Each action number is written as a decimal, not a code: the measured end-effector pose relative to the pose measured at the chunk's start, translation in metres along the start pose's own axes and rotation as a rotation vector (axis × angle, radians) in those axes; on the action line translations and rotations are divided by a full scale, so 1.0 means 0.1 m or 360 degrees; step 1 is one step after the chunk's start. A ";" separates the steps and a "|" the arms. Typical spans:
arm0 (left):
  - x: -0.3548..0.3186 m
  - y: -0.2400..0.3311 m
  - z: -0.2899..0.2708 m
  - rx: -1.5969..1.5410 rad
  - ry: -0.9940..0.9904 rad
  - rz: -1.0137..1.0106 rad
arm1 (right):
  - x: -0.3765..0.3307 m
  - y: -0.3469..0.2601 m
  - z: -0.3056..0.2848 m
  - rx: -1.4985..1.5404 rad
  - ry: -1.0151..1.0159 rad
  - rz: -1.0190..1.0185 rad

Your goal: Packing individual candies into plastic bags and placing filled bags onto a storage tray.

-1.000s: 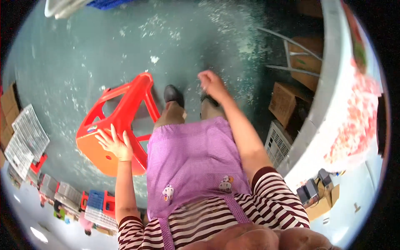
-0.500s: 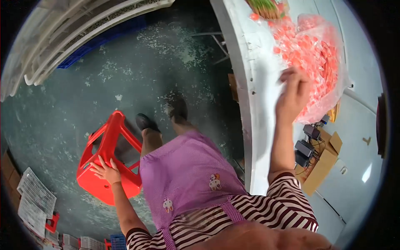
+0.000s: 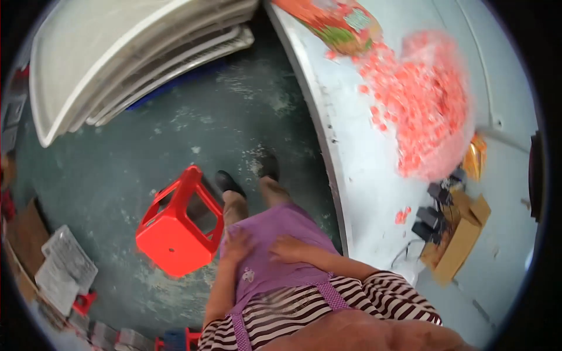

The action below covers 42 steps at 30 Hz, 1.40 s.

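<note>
Both hands lie on the front of the purple apron (image 3: 275, 225) at lap height. My left hand (image 3: 237, 244) is smeared by motion, its fingers loosely spread over the cloth, and nothing shows in it. My right hand (image 3: 287, 248) rests a little to the right, fingers stretched out on the apron and holding nothing visible. Left of my legs stands a red plastic stool (image 3: 175, 243). On the white table (image 3: 366, 193) to the right, small pink-red wrapped pieces (image 3: 421, 111) spill from a clear plastic bag (image 3: 436, 50).
An orange and green printed bag (image 3: 339, 26) lies at the table's far end. Several pink pieces (image 3: 403, 215) lie apart near black adapters (image 3: 430, 217) and an open cardboard box (image 3: 456, 245). Stacked pale trays (image 3: 111, 64) stand far left; white plastic crates (image 3: 67, 257) sit lower left.
My left hand has left the stool and my right hand has left the pink pieces; both now lie on the apron. The view has shifted, bringing more of the trays into sight.
</note>
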State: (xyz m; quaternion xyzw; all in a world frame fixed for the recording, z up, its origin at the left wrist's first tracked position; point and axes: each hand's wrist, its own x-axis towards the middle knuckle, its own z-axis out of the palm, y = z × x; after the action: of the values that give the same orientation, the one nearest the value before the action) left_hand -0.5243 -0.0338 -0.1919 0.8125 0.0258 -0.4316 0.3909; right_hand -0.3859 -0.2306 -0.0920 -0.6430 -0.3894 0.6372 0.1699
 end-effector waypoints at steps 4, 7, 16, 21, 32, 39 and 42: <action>0.03 0.79 -0.19 0.0441 -0.0342 -0.0174 | -0.04 0.11 0.07 0.0232 0.0251 -0.0096; -0.04 0.67 -0.03 0.0342 -0.0383 -0.0160 | 0.05 0.26 0.12 0.0147 0.0284 -0.0153; -0.15 0.78 -0.18 0.0102 -0.0549 -0.0273 | -0.24 0.11 -0.48 0.0680 0.0455 -0.0145; -0.24 0.78 -0.44 -0.0223 -0.0409 -0.0281 | -0.47 0.36 -0.53 0.0151 0.0457 -0.0124; -1.16 0.11 -0.50 -0.0896 0.1003 -0.0646 | -0.56 0.07 -0.74 0.0555 0.0599 -0.0064; -1.52 -0.18 -0.07 -0.1007 0.1000 -0.0980 | -0.69 0.73 -0.89 0.0820 0.0985 0.0012; -1.53 -0.24 -0.07 -0.1059 0.0992 -0.1007 | -0.56 1.19 -0.96 0.0782 0.1004 0.0056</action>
State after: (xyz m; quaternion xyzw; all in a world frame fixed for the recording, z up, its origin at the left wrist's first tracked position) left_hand -0.6248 0.0328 -0.0943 0.6871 0.5181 -0.2358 0.4515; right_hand -0.2546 -0.3197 -0.1260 -0.7539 -0.1432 0.4854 0.4189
